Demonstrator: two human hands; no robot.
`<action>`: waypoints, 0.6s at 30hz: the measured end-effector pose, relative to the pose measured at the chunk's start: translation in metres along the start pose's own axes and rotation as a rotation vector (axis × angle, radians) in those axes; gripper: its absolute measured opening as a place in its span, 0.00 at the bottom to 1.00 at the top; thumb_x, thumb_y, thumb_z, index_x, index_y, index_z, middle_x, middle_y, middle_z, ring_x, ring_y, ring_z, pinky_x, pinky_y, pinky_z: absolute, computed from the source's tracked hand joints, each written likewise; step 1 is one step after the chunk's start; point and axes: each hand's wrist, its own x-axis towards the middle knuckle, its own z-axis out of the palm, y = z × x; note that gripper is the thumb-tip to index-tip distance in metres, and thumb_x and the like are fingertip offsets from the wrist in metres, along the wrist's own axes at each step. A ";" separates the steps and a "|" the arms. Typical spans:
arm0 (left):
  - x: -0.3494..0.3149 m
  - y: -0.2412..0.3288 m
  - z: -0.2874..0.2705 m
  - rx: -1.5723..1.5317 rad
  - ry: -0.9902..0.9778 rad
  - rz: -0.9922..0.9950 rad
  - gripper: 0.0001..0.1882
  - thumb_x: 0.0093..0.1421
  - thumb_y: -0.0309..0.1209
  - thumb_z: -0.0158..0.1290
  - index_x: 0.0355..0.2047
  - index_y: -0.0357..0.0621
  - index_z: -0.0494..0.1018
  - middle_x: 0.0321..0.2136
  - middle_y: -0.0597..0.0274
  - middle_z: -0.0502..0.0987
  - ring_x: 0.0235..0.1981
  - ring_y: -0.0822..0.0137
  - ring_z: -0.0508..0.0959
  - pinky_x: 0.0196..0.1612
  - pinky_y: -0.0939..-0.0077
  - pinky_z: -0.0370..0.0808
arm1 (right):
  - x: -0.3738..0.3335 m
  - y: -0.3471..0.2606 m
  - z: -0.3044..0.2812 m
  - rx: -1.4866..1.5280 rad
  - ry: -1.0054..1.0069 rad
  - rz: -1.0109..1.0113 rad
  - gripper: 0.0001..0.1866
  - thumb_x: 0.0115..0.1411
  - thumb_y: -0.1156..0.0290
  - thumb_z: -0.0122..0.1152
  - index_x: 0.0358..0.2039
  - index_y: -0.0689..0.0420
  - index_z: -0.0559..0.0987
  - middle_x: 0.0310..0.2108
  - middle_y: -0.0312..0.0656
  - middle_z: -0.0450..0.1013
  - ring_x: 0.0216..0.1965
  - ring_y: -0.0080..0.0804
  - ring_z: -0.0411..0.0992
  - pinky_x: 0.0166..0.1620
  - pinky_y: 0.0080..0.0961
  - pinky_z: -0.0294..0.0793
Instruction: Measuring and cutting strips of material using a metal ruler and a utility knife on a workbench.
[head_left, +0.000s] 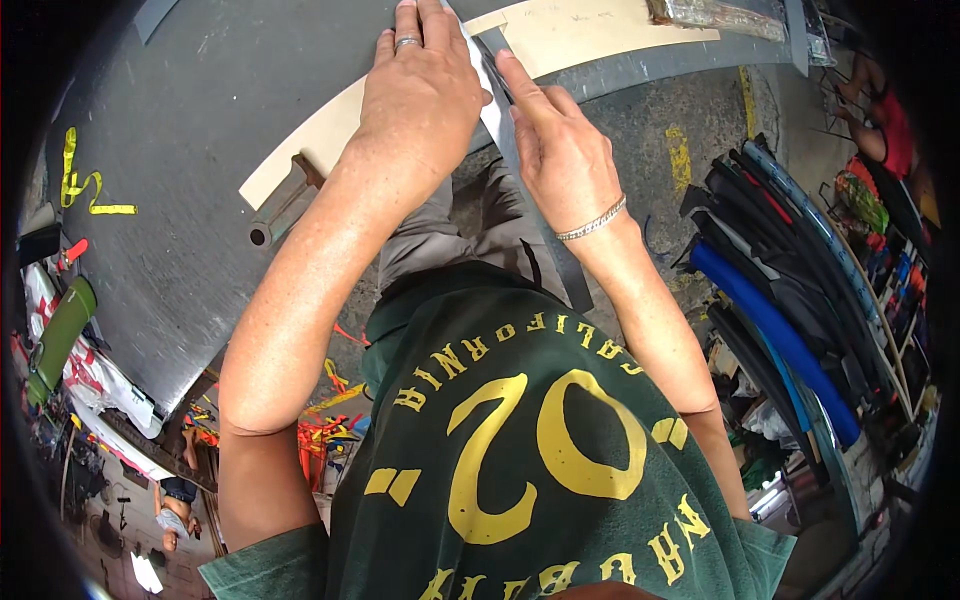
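Observation:
A long pale strip, shiny like a metal straightedge at its upper part, slants across the table's near edge. Beside and below it a dark grey strip hangs over the edge toward my lap. My left hand lies flat on the work, fingers stretched forward, its thumb at the pale strip. My right hand is closed around the grey strip just right of it, index finger extended along it; its other fingers are partly hidden. Under both hands lies a curved cream-coloured template.
The dark grey table fills the left and carries a yellow measuring tape. A clear plastic-wrapped bundle lies at the far right. A tubular metal piece sits by the near edge. Black and blue material rolls stand right; other people are in the background.

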 end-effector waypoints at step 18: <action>0.011 0.005 -0.019 -0.154 -0.129 -0.040 0.38 0.71 0.41 0.48 0.66 0.14 0.56 0.68 0.25 0.57 0.72 0.36 0.56 0.73 0.53 0.57 | -0.022 -0.007 -0.006 -0.063 -0.129 0.122 0.33 0.67 0.78 0.52 0.72 0.43 0.64 0.40 0.54 0.74 0.39 0.59 0.77 0.42 0.49 0.79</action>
